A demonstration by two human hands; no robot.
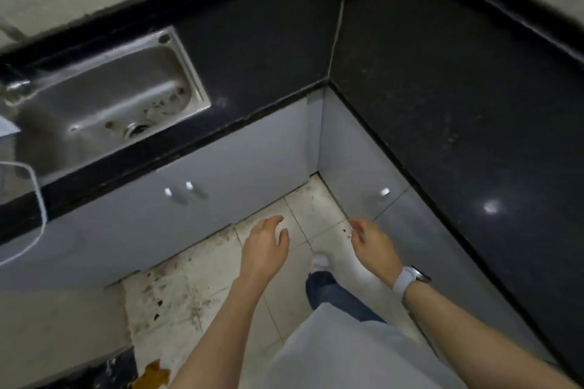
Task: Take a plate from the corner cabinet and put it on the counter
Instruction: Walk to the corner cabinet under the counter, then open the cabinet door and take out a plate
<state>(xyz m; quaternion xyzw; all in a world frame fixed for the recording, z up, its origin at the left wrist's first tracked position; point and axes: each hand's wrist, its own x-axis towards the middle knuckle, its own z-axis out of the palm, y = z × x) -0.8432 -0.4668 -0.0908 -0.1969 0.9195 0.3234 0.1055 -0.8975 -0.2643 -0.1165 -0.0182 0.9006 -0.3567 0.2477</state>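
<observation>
The black L-shaped counter (442, 88) wraps around the inner corner. Below it, grey cabinet doors are all closed: one left of the corner (252, 167) and one on the right side (354, 161) with a small metal handle (385, 192). No plate is visible. My left hand (267, 246) hangs over the floor tiles in front of the corner, fingers loosely apart, holding nothing. My right hand (373, 243), with a white watch on the wrist, also hovers empty just below the right door's handle, fingers slightly curled.
A steel sink (104, 98) is set into the counter at the left. Two handles (178, 192) sit on the doors under it. A clear container's rim (31, 199) shows at the far left edge. The stained white floor tiles (189, 294) and my leg fill the space below.
</observation>
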